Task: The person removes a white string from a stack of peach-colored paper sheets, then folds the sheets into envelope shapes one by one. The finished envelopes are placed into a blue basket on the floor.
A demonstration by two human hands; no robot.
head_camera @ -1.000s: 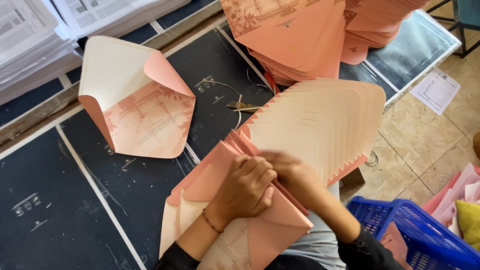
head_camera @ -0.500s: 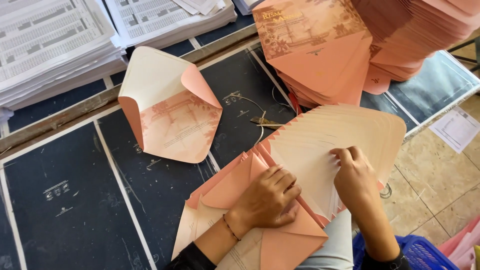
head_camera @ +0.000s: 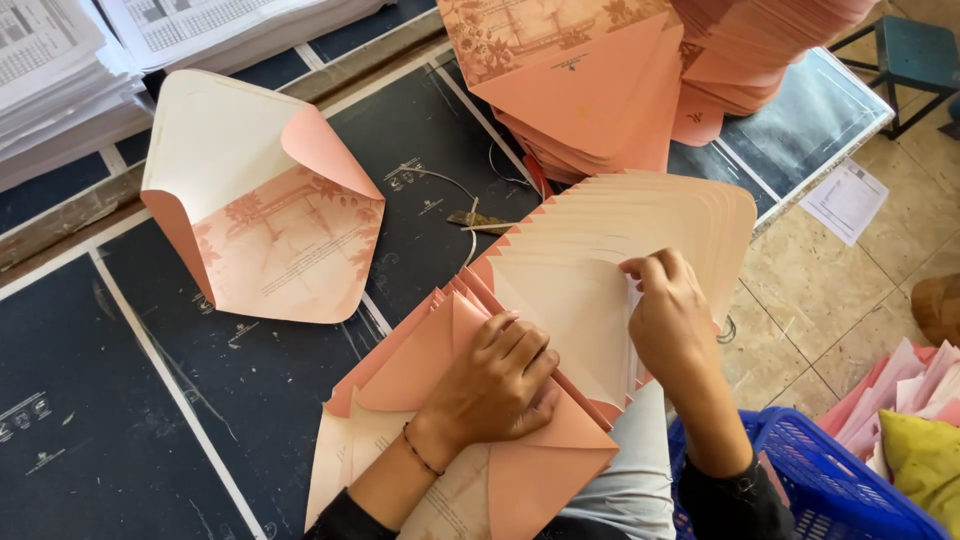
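A fanned stack of salmon-pink envelopes (head_camera: pixel 640 225) with cream insides lies on the dark table in front of me, flaps open and overlapping. My left hand (head_camera: pixel 495 385) presses flat on the folded pink flaps at the near end of the fan. My right hand (head_camera: pixel 670 310) pinches a thin white strip at the edge of the top cream flap. One open envelope (head_camera: pixel 265 215) with a printed floral pattern lies apart at the upper left.
A tall pile of pink envelopes (head_camera: pixel 600 80) sits at the back right. Stacks of printed white sheets (head_camera: pixel 60 70) lie at the far left. A blue plastic basket (head_camera: pixel 830 480) with coloured paper stands on the tiled floor at right. A string with a small tool (head_camera: pixel 480 218) lies mid-table.
My right hand has moved from beside the left hand out to the cream flap of the top envelope and pinched a white strip there. My left hand stays on the pink flaps.
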